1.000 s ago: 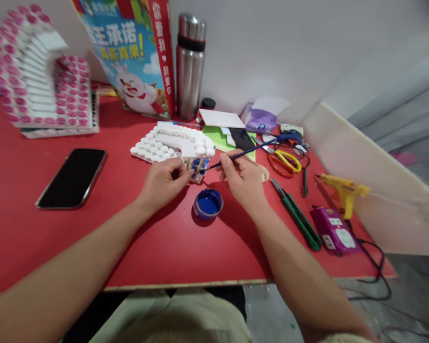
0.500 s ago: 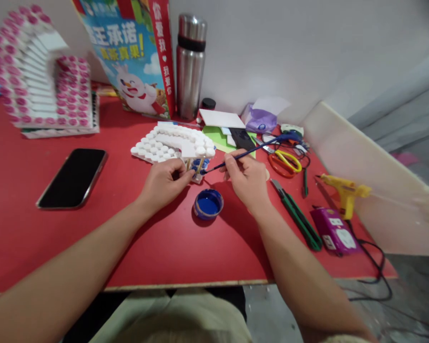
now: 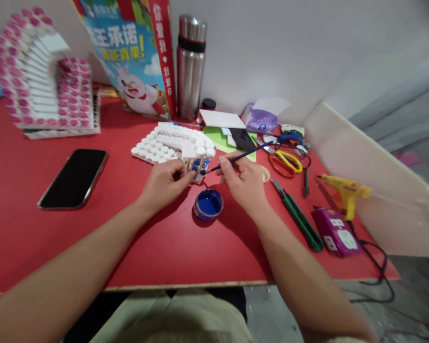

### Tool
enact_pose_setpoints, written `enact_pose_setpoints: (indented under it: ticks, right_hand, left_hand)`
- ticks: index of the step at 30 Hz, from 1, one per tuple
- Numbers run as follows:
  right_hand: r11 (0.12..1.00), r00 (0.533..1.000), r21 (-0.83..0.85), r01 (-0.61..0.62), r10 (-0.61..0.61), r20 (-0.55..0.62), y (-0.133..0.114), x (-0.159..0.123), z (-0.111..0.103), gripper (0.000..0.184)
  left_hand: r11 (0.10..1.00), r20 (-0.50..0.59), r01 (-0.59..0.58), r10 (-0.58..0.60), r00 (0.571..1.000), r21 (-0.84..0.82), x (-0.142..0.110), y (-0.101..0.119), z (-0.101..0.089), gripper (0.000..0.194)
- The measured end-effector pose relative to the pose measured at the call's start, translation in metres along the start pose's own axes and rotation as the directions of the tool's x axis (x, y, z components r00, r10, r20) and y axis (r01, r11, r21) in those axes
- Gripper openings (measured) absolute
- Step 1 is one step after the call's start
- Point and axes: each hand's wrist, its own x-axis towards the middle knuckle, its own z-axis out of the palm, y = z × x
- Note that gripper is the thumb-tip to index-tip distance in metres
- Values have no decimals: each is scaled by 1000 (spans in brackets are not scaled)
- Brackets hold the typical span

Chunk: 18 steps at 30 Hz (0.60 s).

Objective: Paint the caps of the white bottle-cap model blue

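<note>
A white craft model (image 3: 168, 143) covered in round white pieces lies on the red table, with blue-painted pieces at its near right end. My left hand (image 3: 168, 183) grips that near end between thumb and fingers. In my right hand (image 3: 243, 183) is a thin blue paintbrush (image 3: 246, 153), held like a pen. Its dark tip meets the blue pieces beside my left thumb. Just in front of both hands stands a small open pot of blue paint (image 3: 208, 205).
A black phone (image 3: 73, 178) lies at left, near a pink-and-white model (image 3: 43, 81). Behind stand a printed bag (image 3: 128, 57) and a steel flask (image 3: 191, 66). Scissors (image 3: 288, 163), a green box cutter (image 3: 300, 219), a yellow glue gun (image 3: 346, 190) and a purple box (image 3: 336, 231) with cables are at right.
My right hand has shifted slightly left, and the paintbrush's back end has swung down and left. Its tip stays at the blue pieces. My left hand has hardly moved.
</note>
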Motion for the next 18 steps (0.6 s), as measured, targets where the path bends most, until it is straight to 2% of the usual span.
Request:
enact_pose_setpoints:
  ticks: [18]
  right_hand:
    - [1000, 1000, -13, 6, -6, 26, 0, 0, -1, 31]
  left_hand:
    - [1000, 13, 26, -26, 1000, 16, -1, 2, -1, 35]
